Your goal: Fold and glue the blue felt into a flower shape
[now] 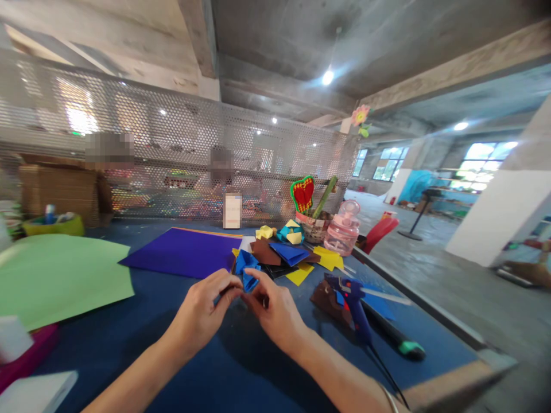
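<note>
Just above the dark blue tabletop, a crumpled-looking piece of folded blue paper (247,265) is pinched between my two hands. My left hand (210,301) grips its lower left side with thumb and forefinger together. From the other side, the fingertips of my right hand (275,304) press on the paper's lower right. The fingers partly hide its lower end. Behind it lie brown paper pieces (266,253), a blue paper piece (289,253) and yellow paper pieces (300,274). A blue glue gun (355,301) rests to the right of my right hand.
Purple paper (185,252) and a light green sheet (64,278) cover the table's left part. A pink bottle (343,229) stands beside a small basket (316,228). A dark green-tipped tool (394,332) lies near the right edge. Perforated panels (172,137) rise behind.
</note>
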